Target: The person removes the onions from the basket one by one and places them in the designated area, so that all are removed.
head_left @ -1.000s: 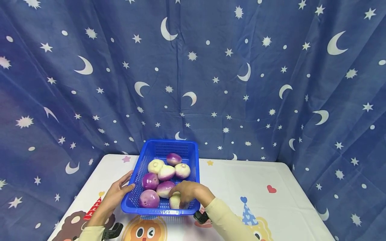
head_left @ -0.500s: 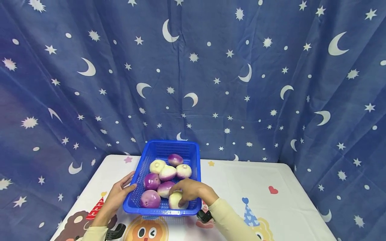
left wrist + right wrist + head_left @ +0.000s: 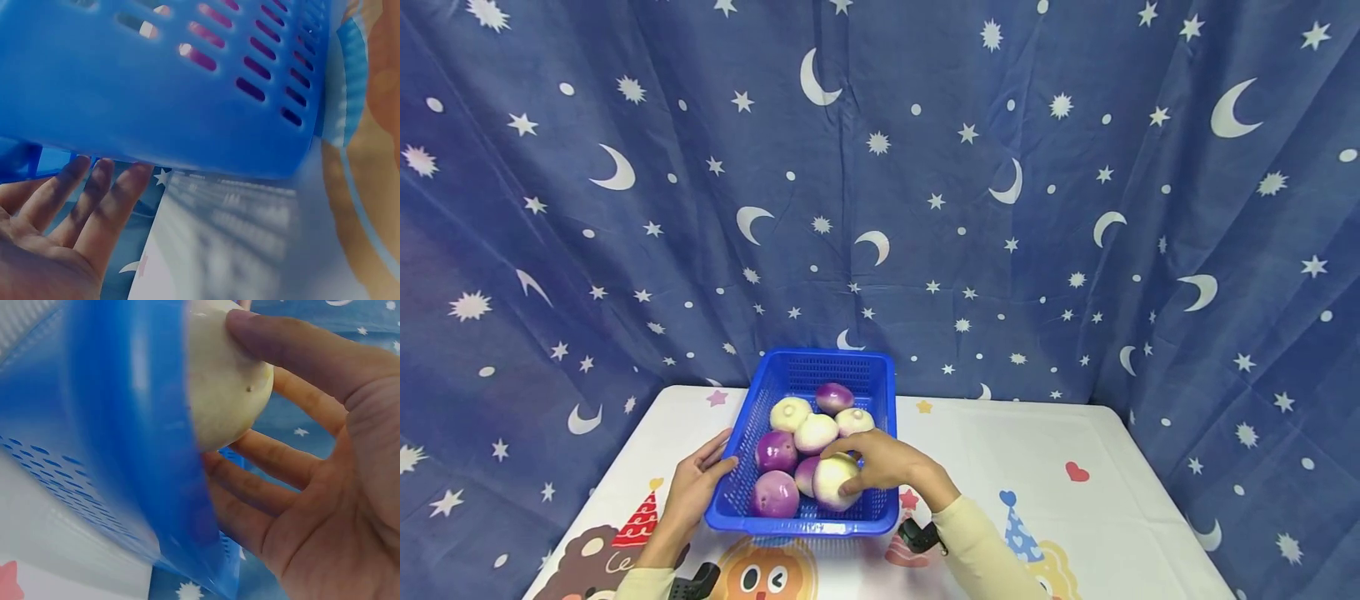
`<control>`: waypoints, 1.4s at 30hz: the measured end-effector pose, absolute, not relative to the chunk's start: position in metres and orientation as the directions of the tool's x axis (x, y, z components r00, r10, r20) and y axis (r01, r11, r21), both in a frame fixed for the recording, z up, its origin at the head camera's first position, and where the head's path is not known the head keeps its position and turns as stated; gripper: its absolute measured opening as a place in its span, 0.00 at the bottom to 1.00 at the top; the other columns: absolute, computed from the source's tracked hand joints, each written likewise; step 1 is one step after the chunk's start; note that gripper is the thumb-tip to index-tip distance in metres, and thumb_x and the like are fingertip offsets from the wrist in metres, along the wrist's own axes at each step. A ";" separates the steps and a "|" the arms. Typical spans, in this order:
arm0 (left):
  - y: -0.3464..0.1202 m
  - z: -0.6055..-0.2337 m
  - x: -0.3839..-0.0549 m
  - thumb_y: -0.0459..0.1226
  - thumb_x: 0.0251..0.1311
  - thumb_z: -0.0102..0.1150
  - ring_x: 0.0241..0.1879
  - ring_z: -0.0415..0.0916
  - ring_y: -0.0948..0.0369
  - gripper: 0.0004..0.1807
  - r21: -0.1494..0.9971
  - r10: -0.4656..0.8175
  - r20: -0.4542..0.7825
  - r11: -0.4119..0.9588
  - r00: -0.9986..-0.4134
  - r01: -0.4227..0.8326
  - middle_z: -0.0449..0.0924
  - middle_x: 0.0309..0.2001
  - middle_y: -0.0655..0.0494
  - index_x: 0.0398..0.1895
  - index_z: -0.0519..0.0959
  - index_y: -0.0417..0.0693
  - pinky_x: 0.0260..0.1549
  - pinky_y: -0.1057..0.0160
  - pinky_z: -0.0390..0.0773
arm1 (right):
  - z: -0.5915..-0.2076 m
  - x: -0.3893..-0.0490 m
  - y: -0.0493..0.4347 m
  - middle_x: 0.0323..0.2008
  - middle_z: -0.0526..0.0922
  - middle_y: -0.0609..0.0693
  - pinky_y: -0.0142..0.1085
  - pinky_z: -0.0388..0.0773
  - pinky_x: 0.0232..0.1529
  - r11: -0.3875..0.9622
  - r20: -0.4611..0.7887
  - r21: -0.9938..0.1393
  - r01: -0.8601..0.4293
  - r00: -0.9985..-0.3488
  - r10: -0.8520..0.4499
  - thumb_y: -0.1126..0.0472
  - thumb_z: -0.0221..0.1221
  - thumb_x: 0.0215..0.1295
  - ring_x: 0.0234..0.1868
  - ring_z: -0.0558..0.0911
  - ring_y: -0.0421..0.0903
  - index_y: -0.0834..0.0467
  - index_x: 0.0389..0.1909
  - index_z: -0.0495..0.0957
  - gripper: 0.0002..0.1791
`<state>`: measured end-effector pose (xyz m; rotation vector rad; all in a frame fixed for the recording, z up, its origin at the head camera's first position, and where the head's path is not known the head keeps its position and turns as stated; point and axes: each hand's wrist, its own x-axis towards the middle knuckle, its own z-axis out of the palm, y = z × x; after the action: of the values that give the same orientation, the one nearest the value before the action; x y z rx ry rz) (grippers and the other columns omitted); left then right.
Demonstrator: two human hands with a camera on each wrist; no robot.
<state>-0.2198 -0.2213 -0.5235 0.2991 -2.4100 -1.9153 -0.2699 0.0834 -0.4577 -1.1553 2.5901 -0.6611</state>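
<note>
A blue plastic basket (image 3: 801, 527) holds several shiny purple-and-white turnips. My right hand (image 3: 882, 462) pinches one pale turnip (image 3: 832, 483) between thumb and fingers, at the basket's near right corner. In the right wrist view, the thumb presses on this turnip (image 3: 234, 387) beside the blue rim, and the fingers curl behind it. My left hand (image 3: 695, 482) touches the basket's left side, its thumb at the rim. Seen from the left wrist, the extended fingers (image 3: 112, 206) meet the basket's blue edge.
Two purple turnips (image 3: 776, 494) lie in the near left of the basket, with more behind them. The basket stands on a white table cover (image 3: 1000, 442) printed with cartoon animals. A blue curtain (image 3: 925, 250) with moons and stars hangs behind the table.
My right hand has drawn the pale turnip up and slightly away from the basket's near corner, so more of it shows. The left hand has stayed at the basket's side.
</note>
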 end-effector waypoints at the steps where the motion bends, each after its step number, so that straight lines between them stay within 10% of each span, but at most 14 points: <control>1: -0.221 -0.524 -0.221 0.38 0.70 0.53 0.66 0.70 0.44 0.30 0.968 -0.185 -0.081 0.218 -0.979 -0.121 0.67 0.70 0.41 0.74 0.62 0.48 0.57 0.57 0.77 | -0.456 -0.270 0.085 0.50 0.84 0.39 0.31 0.74 0.55 0.583 -0.014 -0.496 -0.643 -0.666 -0.746 0.55 0.74 0.52 0.49 0.78 0.35 0.42 0.54 0.80 0.27; 16: -0.226 -0.526 -0.223 0.42 0.71 0.53 0.70 0.66 0.47 0.32 0.969 -0.135 -0.131 0.190 -0.982 -0.155 0.63 0.73 0.46 0.76 0.58 0.55 0.63 0.54 0.71 | -0.438 -0.268 0.126 0.53 0.84 0.45 0.30 0.79 0.46 0.535 0.085 -0.654 -0.534 -0.755 -0.650 0.55 0.71 0.55 0.49 0.82 0.44 0.44 0.59 0.78 0.28; 24: -0.231 -0.530 -0.225 0.42 0.69 0.56 0.47 0.73 0.84 0.35 0.985 -0.096 -0.124 0.111 -0.988 -0.134 0.61 0.74 0.44 0.76 0.57 0.52 0.47 0.77 0.75 | -0.439 -0.268 0.146 0.56 0.81 0.50 0.28 0.82 0.42 0.442 0.173 -0.743 -0.503 -0.783 -0.598 0.57 0.70 0.57 0.53 0.82 0.52 0.50 0.61 0.77 0.29; 42: -0.231 -0.530 -0.224 0.45 0.69 0.56 0.57 0.75 0.74 0.34 0.972 -0.124 -0.139 0.171 -0.982 -0.159 0.62 0.74 0.47 0.76 0.59 0.56 0.56 0.68 0.77 | -0.452 -0.270 0.185 0.57 0.82 0.55 0.35 0.84 0.43 0.407 0.239 -0.819 -0.405 -0.885 -0.400 0.57 0.71 0.56 0.52 0.83 0.58 0.52 0.61 0.77 0.30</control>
<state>-0.2241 -0.2305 -0.5297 0.2937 -2.4243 -2.0198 -0.2701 0.1849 -0.4521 -0.7555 2.6390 -1.5387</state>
